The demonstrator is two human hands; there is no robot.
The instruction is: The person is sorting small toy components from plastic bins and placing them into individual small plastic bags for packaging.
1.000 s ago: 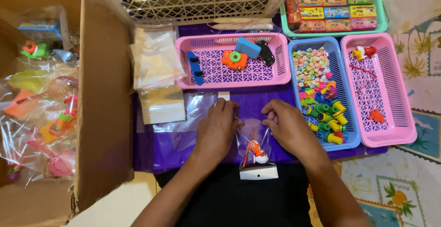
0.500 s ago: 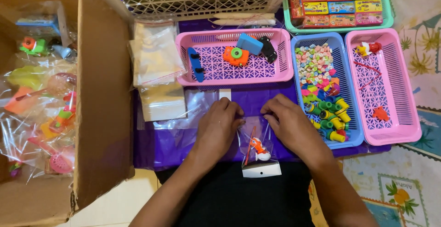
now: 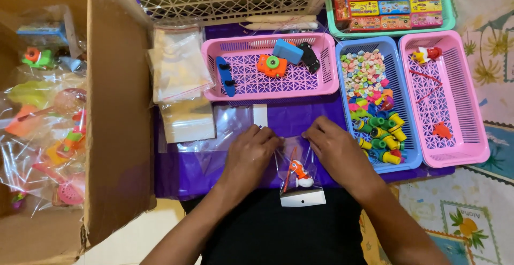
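Cardboard box (image 3: 115,115) walls the left, packed bags inside. On the purple surface (image 3: 187,168) the left hand (image 3: 250,155) and right hand (image 3: 336,150) have drawn closer than a second ago, fingers pinching the far edge of a clear bag (image 3: 300,176), perhaps pressing it shut. An orange toy (image 3: 298,171) lies inside. The bag's long axis runs near to far, white header nearest. Right of it sits a blue basket (image 3: 342,72).

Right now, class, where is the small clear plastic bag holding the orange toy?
In the head view, the clear bag lies low at centre on the purple cloth, between the left hand and right hand, which pinch its top edge.
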